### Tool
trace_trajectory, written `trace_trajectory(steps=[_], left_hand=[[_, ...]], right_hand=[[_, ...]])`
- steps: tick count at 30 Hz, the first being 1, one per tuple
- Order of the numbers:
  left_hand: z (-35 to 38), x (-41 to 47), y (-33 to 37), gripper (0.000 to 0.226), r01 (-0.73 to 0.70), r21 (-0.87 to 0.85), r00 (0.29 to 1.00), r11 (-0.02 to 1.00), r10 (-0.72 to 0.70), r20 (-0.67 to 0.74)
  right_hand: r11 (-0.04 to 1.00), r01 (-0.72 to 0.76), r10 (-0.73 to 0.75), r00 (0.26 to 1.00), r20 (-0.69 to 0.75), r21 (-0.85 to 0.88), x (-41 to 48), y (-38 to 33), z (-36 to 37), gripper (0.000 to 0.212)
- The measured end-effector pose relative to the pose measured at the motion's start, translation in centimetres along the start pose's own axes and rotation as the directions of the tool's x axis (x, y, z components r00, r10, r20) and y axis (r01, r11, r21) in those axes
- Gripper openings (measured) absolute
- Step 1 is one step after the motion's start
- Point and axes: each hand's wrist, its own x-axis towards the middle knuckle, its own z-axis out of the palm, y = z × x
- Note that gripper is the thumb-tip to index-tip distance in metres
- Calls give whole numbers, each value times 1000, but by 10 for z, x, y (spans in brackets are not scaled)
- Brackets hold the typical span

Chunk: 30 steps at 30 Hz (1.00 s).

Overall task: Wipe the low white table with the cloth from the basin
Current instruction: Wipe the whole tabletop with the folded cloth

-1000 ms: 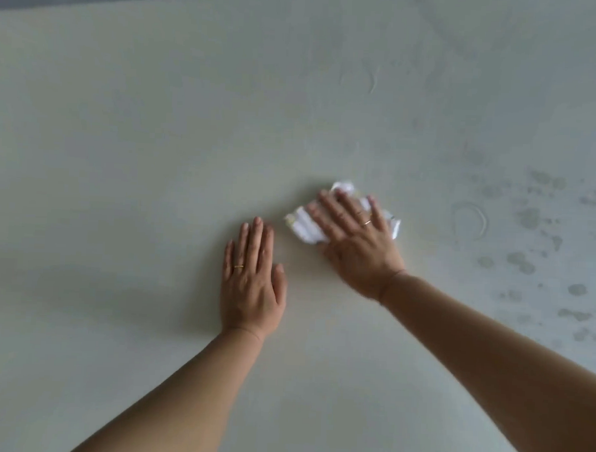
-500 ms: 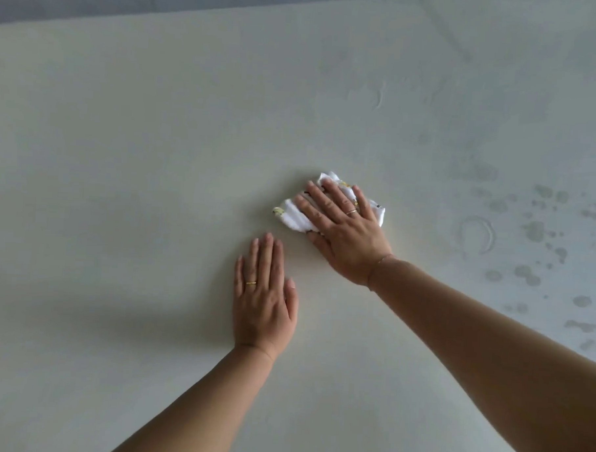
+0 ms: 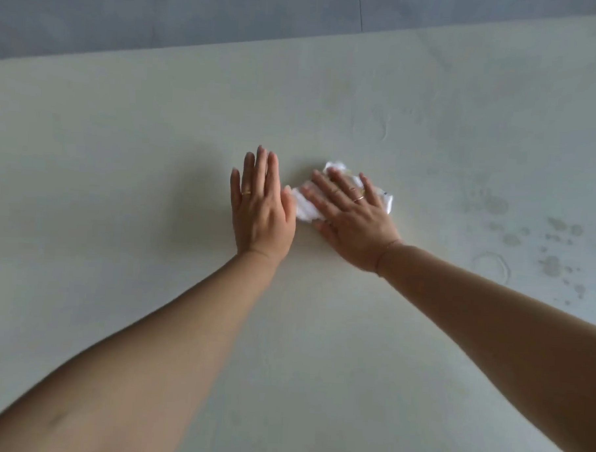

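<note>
- Right hand point(image 3: 353, 221) presses flat, fingers spread, on the crumpled white cloth point(image 3: 306, 209), mid low white table point(image 3: 122, 149).
- Left hand point(image 3: 261, 203) rests flat, empty.
- Best sweep right, firmly, over the grey droplet marks point(image 3: 528, 236).

Left hand point(image 3: 261, 209): flat, palm down, fingers together, pointing forward.
Right hand point(image 3: 353, 216): palm down, fingers spread, angled toward the left hand, thumbs close.
Arms: bare, both stretched out forward.
</note>
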Motion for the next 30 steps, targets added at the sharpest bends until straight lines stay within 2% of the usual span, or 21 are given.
trace_trajectory(steps=[2,3,6,7,8,9,12,14,16,17,19,22,23,24,25,26,28,30], left_hand=[[12,15,-3,56,-44,54,996,998,40,75],[17,19,-4,58,-50,72,994,996,42,106],[24,19,-6,61,-36,96,994,995,25,111],[24,19,-6,62,-35,94,994,995,26,102],[23,18,-5,62,-36,91,995,995,28,97],[22,19,-5,62,-37,89,995,995,29,94],[21,19,-2,57,-26,73,996,997,19,84],[20,19,-2,52,-23,41,996,999,20,82],[19,19,-4,53,-31,49,995,998,26,96],[18,20,-4,56,-30,61,994,998,23,110],[16,22,-3,61,-24,66,990,998,15,138],[15,23,-2,63,-20,66,988,998,10,153],[15,23,-2,63,-19,71,987,997,8,159],[15,23,-2,64,-18,81,986,997,4,166],[15,23,-3,64,-16,92,985,996,0,172],[15,23,-2,64,-10,97,984,995,-7,178],[14,23,-2,64,-1,89,983,996,-16,184],[13,23,-2,63,-11,83,984,996,-4,179]], right_hand=[[981,-190,191,981,-24,35,16,31,-4,53],[946,-317,320,946,-40,74,25,44,-7,52],[740,-640,660,750,-41,207,50,48,-11,52],[674,-699,725,688,-33,239,56,36,-10,53],[648,-716,746,666,-26,258,60,20,-8,53],[680,-683,714,699,-31,267,61,0,-4,54],[874,-428,443,897,-14,229,52,-38,2,55],[939,-280,289,957,-17,199,49,-21,-1,53],[979,-167,171,985,-29,118,52,8,-7,52],[979,-181,185,982,-35,98,58,26,-9,51],[919,-372,380,924,-41,131,75,60,-15,51],[687,-679,707,707,-22,259,101,68,-19,52],[639,-720,752,659,-19,271,106,57,-19,52],[638,-721,753,657,-27,272,109,41,-16,53],[692,-673,705,708,-42,260,110,22,-12,54],[780,-582,607,793,-52,231,107,2,-9,54],[922,-346,354,935,-17,172,98,-14,-4,54],[980,-160,161,987,2,115,100,10,-10,53]])
